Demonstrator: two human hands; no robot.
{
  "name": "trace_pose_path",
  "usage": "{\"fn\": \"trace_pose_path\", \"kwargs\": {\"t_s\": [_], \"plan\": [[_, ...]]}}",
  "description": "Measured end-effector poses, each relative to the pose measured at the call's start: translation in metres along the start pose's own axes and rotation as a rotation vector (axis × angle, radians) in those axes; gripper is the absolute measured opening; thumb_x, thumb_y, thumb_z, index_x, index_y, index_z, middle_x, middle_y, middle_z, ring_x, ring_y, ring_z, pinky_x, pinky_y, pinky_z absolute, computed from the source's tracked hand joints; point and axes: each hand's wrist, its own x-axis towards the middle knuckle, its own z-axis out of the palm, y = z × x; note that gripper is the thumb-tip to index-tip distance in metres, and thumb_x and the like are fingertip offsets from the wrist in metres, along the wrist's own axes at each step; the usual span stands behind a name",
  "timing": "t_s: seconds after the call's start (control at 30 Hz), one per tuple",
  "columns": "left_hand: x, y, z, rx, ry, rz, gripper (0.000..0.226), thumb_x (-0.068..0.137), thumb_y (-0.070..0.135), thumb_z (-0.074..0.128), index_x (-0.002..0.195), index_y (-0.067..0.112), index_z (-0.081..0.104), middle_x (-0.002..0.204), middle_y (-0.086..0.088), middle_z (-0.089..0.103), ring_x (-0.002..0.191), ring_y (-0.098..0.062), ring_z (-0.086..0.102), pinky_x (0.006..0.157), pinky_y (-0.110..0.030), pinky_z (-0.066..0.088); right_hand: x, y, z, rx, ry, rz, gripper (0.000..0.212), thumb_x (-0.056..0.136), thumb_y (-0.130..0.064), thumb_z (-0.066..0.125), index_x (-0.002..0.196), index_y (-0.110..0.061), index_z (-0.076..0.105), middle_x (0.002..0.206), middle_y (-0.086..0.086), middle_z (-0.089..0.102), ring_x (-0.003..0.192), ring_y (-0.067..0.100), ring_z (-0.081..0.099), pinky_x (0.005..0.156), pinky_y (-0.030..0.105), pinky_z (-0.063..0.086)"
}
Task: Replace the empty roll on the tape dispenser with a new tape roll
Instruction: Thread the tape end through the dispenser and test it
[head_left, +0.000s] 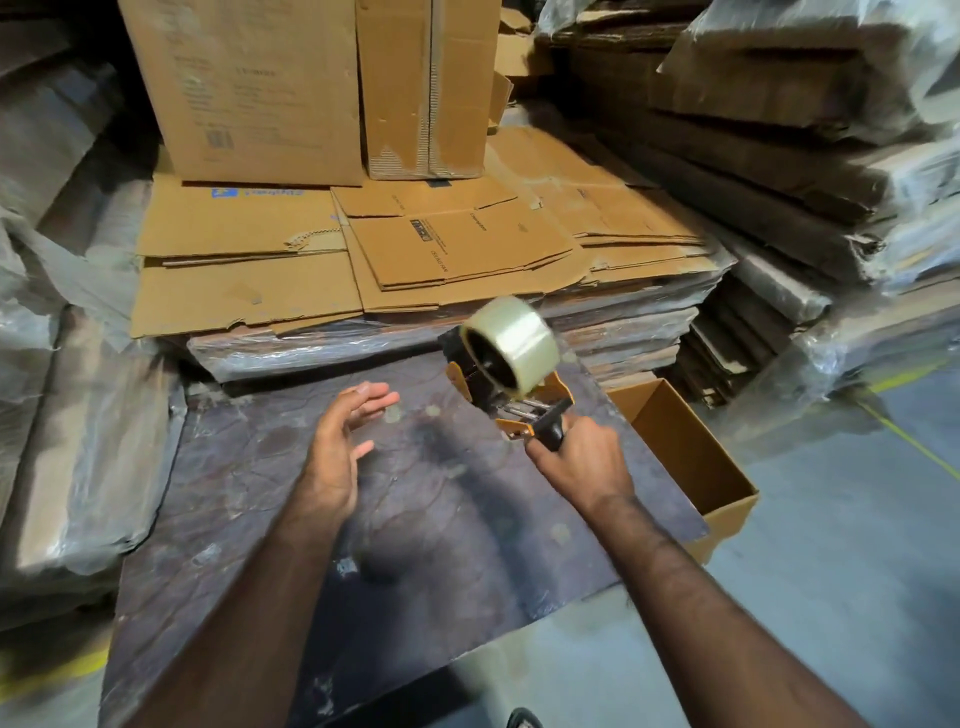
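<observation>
Right hand (581, 457) fisted around tape dispenser (511, 400) handle; left hand (340, 441) spread, empty.

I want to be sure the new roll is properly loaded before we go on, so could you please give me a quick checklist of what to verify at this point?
1. New tape roll on the tape dispenser: ok, a full clear roll sits on the hub.
2. Grip on the handle: ok, right hand is closed around it.
3. Left hand free to pull the tape: ok, open and empty.
4. Tape end threaded past the roller: cannot tell, too blurred.
5. Roll pushed fully home: cannot tell.
6. Old empty core out of the way: cannot tell, not visible on the work surface.
</observation>
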Motion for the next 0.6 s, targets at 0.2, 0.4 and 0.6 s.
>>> {"fn": "trace_pose_path", "kwargs": {"t_s": [0.2, 0.4, 0.6], "plan": [[0.009, 0.002, 0.022, -0.006, 0.071, 0.044, 0.043, 0.082, 0.053, 0.052, 0.106, 0.023, 0.072, 0.120, -0.001, 0.074, 0.124, -0.021, 0.059, 0.112, -0.054, 0.029, 0.026, 0.020, -0.012, -0.330, 0.110, -0.169, 0.032, 0.091, -0.042, 0.056, 0.115, -0.021, 0.060, 0.100, 0.008, 0.071, 0.092, 0.034, 0.069, 0.071, 0.038, 0.055], [0.009, 0.000, 0.044, 0.021, 0.104, 0.051, 0.048, 0.081, 0.054, 0.053, 0.111, 0.021, 0.071, 0.120, 0.000, 0.074, 0.122, -0.020, 0.059, 0.107, -0.052, 0.031, 0.045, 0.066, -0.003, -0.524, 0.180, -0.319, 0.024, 0.082, -0.034, 0.066, 0.097, -0.016, 0.065, 0.084, 0.005, 0.068, 0.066, 0.032, 0.068, 0.062, 0.035, 0.049], [0.010, -0.009, 0.065, 0.071, 0.143, 0.061, 0.049, 0.080, 0.055, 0.053, 0.111, 0.021, 0.071, 0.119, 0.000, 0.075, 0.120, -0.020, 0.060, 0.096, -0.045, 0.036, 0.053, 0.100, 0.001, -0.554, 0.141, -0.343, 0.025, 0.082, -0.033, 0.062, 0.102, -0.017, 0.064, 0.087, 0.005, 0.069, 0.075, 0.027, 0.070, 0.069, 0.038, 0.051]]}}
